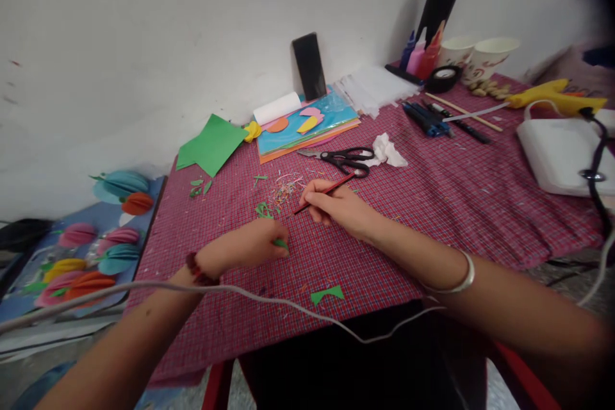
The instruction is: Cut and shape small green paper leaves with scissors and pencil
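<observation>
My right hand (331, 202) is closed around a slim red and black pencil (342, 183), slanted with its lower end pointing left toward the tablecloth. Just left of it, my left hand (254, 245) is closed with a small green paper piece (280, 243) showing at its fingers; most of that piece is hidden. Beyond the hands lie curly paper shavings (286, 192) and green paper scraps (263, 209). Black-handled scissors (336, 155) rest farther back, near the pencil's upper end. A cut green paper offcut (327, 295) lies close to the table's front edge.
Green paper sheets (211, 144) and coloured sheets (331, 109) lie near the wall, where a phone (309, 66) leans. Crumpled tissue (388, 151), pens (425, 120), paper cups (494, 54) and a yellow glue gun (552, 97) are right. A white cable (269, 300) crosses in front. Paper ornaments (122, 186) sit left.
</observation>
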Demonstrator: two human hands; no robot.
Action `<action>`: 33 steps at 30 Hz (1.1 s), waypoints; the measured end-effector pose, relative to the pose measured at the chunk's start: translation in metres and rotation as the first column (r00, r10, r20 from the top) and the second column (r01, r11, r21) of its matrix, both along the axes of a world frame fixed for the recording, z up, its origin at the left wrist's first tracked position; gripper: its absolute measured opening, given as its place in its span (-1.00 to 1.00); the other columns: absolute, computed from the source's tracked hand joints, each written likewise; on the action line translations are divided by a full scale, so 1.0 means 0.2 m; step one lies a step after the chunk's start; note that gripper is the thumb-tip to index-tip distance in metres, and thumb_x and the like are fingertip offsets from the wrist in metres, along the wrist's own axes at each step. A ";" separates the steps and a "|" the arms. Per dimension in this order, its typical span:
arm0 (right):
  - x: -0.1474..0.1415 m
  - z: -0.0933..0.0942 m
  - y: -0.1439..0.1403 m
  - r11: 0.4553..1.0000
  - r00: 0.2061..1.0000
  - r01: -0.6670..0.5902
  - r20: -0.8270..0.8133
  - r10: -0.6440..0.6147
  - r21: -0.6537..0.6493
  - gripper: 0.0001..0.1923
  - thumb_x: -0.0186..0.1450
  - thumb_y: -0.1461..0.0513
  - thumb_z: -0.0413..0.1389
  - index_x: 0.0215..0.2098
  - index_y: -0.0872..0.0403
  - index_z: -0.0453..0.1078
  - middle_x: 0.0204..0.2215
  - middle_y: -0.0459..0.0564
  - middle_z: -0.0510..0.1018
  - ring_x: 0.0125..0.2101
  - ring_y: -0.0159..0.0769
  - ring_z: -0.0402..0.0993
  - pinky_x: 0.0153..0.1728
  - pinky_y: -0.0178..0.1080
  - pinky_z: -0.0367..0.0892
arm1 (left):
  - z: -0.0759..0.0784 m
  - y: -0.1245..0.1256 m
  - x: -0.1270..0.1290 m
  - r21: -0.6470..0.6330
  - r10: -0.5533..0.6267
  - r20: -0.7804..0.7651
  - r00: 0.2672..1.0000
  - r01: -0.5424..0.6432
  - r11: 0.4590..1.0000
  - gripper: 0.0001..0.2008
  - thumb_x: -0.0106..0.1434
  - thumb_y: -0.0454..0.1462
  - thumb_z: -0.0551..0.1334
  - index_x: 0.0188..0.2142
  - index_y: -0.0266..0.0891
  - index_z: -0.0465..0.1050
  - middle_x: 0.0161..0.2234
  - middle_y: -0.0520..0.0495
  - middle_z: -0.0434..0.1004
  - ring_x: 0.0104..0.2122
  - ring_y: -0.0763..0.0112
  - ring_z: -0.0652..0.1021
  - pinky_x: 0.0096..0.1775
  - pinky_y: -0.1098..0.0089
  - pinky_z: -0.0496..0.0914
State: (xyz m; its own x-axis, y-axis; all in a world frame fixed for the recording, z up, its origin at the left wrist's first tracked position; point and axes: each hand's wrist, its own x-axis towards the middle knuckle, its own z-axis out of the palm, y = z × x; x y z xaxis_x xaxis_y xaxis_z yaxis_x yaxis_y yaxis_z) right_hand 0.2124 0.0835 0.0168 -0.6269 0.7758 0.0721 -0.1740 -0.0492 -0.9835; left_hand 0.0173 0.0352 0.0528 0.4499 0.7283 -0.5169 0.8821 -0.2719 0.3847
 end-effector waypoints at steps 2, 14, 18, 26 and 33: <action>0.00 0.00 0.00 1.000 1.000 -0.004 0.009 0.004 0.003 -0.83 0.31 0.23 -0.03 -0.43 0.09 0.31 -0.68 -0.21 0.29 -0.67 -0.53 0.16 -0.65 -0.38 0.03 | -0.01 0.04 0.01 -0.006 -0.043 -0.063 0.997 0.042 0.999 -0.86 0.06 -0.34 0.16 -0.61 -0.22 0.33 -0.65 0.10 0.30 -0.61 0.51 0.27 -0.50 0.46 0.14; 0.00 0.01 -0.01 1.000 1.000 -0.006 0.023 0.006 0.011 -0.84 0.30 0.25 -0.02 -0.42 0.09 0.32 -0.69 -0.22 0.29 -0.67 -0.53 0.17 -0.66 -0.40 0.04 | -0.10 0.05 -0.07 0.315 0.058 -0.047 0.997 -0.040 0.948 -0.80 0.00 -0.25 0.30 -0.36 -0.19 0.34 -0.47 0.04 0.42 -0.51 0.42 0.40 -0.48 0.43 0.21; 0.00 0.01 -0.01 1.000 0.999 0.019 0.037 -0.019 0.010 -0.84 0.29 0.23 -0.01 -0.44 0.09 0.30 -0.68 -0.21 0.30 -0.68 -0.53 0.18 -0.66 -0.41 0.06 | -0.11 -0.05 -0.06 0.543 0.103 -0.077 0.992 -0.045 0.839 -0.68 0.04 -0.23 0.33 -0.22 -0.22 0.32 -0.26 -0.08 0.40 -0.30 0.28 0.44 -0.30 0.32 0.34; -0.07 -0.04 -0.06 0.998 0.989 0.062 0.132 -0.065 0.021 -0.89 0.23 0.31 -0.03 -0.45 0.06 0.27 -0.70 -0.22 0.35 -0.70 -0.51 0.22 -0.67 -0.41 0.13 | -0.19 -0.23 -0.05 0.664 -0.129 0.038 0.991 0.072 0.744 -0.84 0.32 -0.32 0.08 -0.27 -0.24 0.44 -0.26 -0.10 0.49 -0.26 0.31 0.45 -0.16 0.24 0.40; -0.10 -0.09 -0.09 0.976 0.977 0.083 0.174 -0.119 0.203 -0.86 0.10 0.40 -0.02 -0.50 0.07 0.30 -0.60 -0.19 0.38 -0.54 -0.46 0.29 -0.50 -0.36 0.18 | -0.31 -0.33 -0.08 0.802 -0.170 -0.055 0.984 0.145 0.579 -0.75 0.32 -0.30 0.09 -0.08 -0.35 0.43 -0.09 -0.24 0.53 -0.11 0.15 0.50 -0.14 0.15 0.45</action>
State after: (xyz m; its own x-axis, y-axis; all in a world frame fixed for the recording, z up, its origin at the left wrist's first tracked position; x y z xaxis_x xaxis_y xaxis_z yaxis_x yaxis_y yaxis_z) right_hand 0.1926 0.0650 -0.0021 -0.5626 0.8183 0.1172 0.0170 0.1533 -0.9880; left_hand 0.0008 -0.0312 -0.0093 0.6026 0.7571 0.2523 0.7880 -0.6144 -0.0383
